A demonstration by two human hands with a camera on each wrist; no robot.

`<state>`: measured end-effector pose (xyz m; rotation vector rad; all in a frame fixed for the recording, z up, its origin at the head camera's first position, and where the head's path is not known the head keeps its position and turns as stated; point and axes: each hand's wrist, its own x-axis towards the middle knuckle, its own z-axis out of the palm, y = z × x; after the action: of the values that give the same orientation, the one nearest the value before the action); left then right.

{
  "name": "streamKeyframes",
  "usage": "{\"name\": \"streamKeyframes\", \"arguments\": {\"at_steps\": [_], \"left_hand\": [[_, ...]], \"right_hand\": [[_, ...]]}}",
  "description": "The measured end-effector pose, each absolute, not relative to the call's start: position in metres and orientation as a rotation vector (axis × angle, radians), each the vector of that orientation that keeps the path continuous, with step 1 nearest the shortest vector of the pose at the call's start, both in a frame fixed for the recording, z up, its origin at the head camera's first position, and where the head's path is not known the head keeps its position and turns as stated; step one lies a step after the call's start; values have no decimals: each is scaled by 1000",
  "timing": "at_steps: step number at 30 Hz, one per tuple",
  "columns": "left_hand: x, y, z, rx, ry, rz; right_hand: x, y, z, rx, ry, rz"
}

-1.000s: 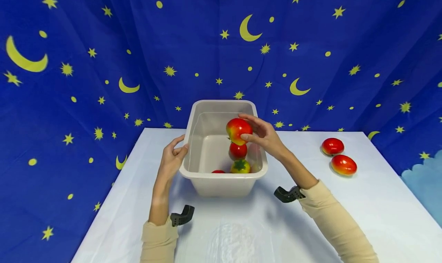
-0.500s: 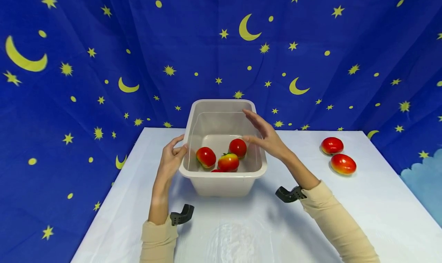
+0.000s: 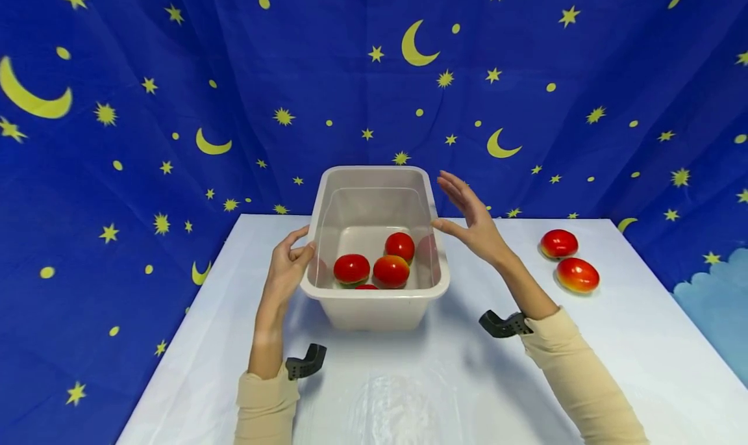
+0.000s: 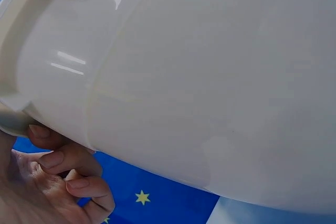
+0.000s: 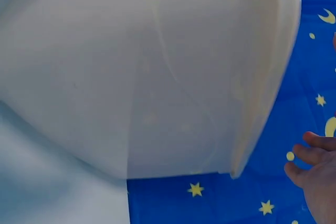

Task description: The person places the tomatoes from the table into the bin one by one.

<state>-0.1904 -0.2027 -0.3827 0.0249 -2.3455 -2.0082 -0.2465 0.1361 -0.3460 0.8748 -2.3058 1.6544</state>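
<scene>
My left hand (image 3: 286, 266) grips the left rim of a pale grey plastic bin (image 3: 374, 314), its thumb on the rim. In the left wrist view, the fingers of that hand (image 4: 63, 182) curl beneath the rim. Inside the bin lie several glossy red tomatoes, among them a left one (image 3: 352, 269), a middle one (image 3: 391, 271) and a back one (image 3: 400, 246). Another is mostly hidden behind the front rim. My right hand (image 3: 476, 227) hovers by the right rim with spread fingers, holding nothing. The right wrist view shows that hand (image 5: 317, 174) beside the bin wall.
Two more red-and-yellow tomatoes lie on the white table (image 3: 514, 367) to the right, a rear one (image 3: 558, 243) and a front one (image 3: 578, 275). A blue curtain (image 3: 350, 75) with yellow moons and stars hangs behind the table.
My right hand let a red-yellow tomato go into the bin, then moved right, out over the rim. The tomatoes inside rolled and shifted. My left hand stayed on the rim.
</scene>
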Motion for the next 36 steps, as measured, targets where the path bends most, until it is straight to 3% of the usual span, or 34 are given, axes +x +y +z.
{"name": "streamKeyframes", "arguments": {"at_steps": [22,36], "left_hand": [[-190,-203,-383,44,-2357,-2004],[-189,-202,-384,56,-2395,-1983]], "right_hand": [[-242,227,-365,536,-2409,1390],[-229,262,-373,301,-2389,1479]]}}
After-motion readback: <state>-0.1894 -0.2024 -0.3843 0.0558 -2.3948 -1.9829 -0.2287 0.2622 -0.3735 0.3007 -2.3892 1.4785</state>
